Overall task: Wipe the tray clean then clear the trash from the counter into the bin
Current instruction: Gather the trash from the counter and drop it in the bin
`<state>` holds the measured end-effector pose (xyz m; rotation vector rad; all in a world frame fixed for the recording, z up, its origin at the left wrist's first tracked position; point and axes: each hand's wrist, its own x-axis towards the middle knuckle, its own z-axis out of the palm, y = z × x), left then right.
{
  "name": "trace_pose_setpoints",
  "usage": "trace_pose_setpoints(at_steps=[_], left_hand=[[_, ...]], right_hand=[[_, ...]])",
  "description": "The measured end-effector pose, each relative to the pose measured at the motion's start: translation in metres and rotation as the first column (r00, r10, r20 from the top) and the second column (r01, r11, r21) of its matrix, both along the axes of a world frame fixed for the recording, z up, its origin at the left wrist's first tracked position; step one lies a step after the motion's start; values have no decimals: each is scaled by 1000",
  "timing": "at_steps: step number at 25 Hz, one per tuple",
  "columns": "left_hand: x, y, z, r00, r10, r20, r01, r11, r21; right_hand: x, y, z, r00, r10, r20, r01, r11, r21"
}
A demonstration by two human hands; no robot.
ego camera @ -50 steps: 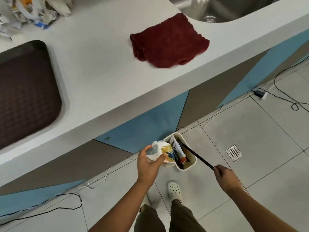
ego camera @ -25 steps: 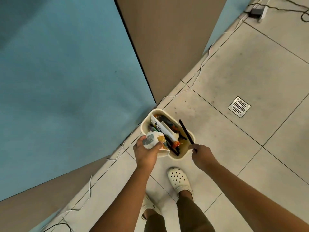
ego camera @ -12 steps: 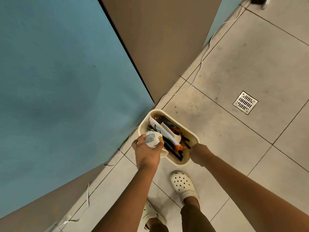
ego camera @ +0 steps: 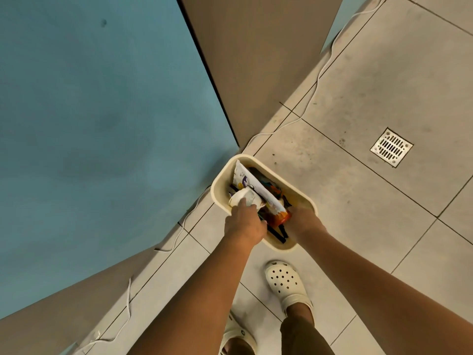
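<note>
A crumpled white paper cup [ego camera: 246,198] is being gripped by the curled fingers of the left hand [ego camera: 244,225] just inside the near rim of the cream bin [ego camera: 304,198], while the right hand [ego camera: 303,222] is being held low over the bin's right side, its fingers hidden so that its grip cannot be told. The bin is being kept on the tiled floor [ego camera: 358,201] against the blue cabinet panel [ego camera: 102,124], already crowded with a white printed wrapper [ego camera: 256,187], an orange packet [ego camera: 280,217] and black sticks [ego camera: 277,233], with a white clog [ego camera: 286,283] just behind it and a metal floor drain [ego camera: 391,147] well apart.
</note>
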<state>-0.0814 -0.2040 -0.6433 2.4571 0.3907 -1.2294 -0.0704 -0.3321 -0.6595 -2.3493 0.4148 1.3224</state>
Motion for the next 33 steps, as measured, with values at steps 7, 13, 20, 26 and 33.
trace_pose_setpoints(at_steps=[7, 13, 20, 26, 33], left_hand=[[-20, 24, 71, 940, 312, 139, -295, 947, -127], [0, 31, 228, 879, 428, 212, -330, 865, -379], [-41, 64, 454, 598, 728, 335, -450, 650, -612], [-79, 131, 591, 450, 807, 383, -309, 543, -781], [-115, 240, 665, 244, 884, 398, -342, 462, -818]], right_hand=[[-31, -15, 74, 985, 132, 114, -123, 989, -81], [-20, 22, 217, 948, -53, 313, -14, 978, 208], [-33, 75, 437, 833, -101, 544, -173, 886, 431], [-31, 135, 569, 686, -104, 720, -327, 840, 433], [-28, 249, 639, 645, -116, 755, -438, 754, 490]])
